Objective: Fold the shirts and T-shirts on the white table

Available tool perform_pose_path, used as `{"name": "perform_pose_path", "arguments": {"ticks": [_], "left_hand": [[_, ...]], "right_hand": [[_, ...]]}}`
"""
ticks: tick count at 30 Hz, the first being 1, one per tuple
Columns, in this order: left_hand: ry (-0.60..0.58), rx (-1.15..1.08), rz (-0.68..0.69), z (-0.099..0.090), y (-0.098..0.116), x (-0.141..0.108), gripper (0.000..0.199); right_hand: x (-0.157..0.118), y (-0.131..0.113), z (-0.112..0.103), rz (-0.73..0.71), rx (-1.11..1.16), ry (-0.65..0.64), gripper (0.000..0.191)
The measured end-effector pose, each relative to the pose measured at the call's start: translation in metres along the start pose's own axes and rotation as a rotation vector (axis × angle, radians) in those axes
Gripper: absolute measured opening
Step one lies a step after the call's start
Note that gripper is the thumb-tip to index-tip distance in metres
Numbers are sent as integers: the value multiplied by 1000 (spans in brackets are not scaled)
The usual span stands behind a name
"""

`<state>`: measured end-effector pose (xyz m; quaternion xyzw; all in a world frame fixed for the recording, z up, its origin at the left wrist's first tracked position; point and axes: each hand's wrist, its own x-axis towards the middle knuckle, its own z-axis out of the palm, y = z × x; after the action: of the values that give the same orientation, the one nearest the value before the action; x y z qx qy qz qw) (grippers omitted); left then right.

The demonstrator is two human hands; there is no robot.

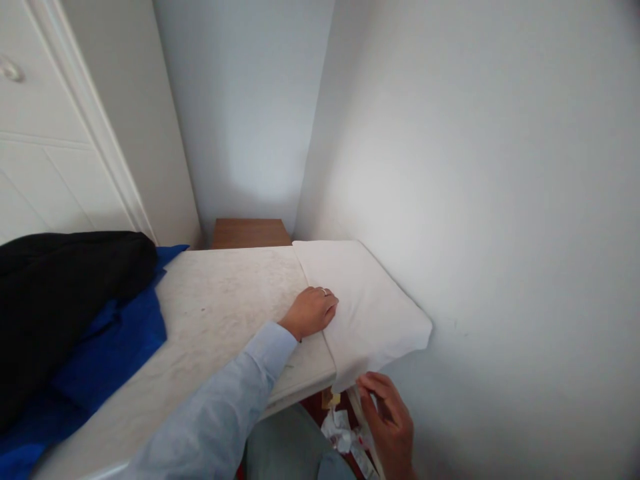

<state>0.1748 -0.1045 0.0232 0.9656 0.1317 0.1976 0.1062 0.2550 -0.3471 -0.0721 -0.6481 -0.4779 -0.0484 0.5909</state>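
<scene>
A white cloth covers the right end of the pale marbled tabletop, its front part hanging over the edge. My left hand, wearing a ring, rests on the cloth's left border with its fingers curled together against the fabric. Just below the table's front edge is my right hand. Its thumb and fingertips pinch the hanging lower hem. Slight creases run across the cloth between the two hands.
Black fabric and blue fabric lie heaped on the table's left side. A wooden box-like piece stands behind the table. A wall borders the right side. Crumpled papers show underneath. A white cupboard rises at left.
</scene>
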Motion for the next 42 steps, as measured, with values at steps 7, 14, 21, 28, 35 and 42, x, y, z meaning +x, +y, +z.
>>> {"name": "perform_pose_path", "arguments": {"ticks": [7, 14, 21, 28, 35, 42], "left_hand": [[225, -159, -88, -10, 40, -30, 27], [583, -621, -450, 1, 108, -127, 32], [818, -823, -1011, 44, 116, -221, 47], [544, -713, -1129, 111, 108, -271, 45], [362, -597, -1144, 159, 96, -294, 20], [370, -737, -1205, 167, 97, -292, 17]], "right_hand": [[-23, -39, 37, -122, 314, -291, 16], [-51, -54, 64, -81, 450, -581, 48], [-86, -47, 74, -72, 385, -851, 19], [-166, -16, 133, 78, 413, -639, 18], [-168, 15, 129, 100, 464, -726, 16], [-160, 17, 122, 339, 401, -971, 8]]}}
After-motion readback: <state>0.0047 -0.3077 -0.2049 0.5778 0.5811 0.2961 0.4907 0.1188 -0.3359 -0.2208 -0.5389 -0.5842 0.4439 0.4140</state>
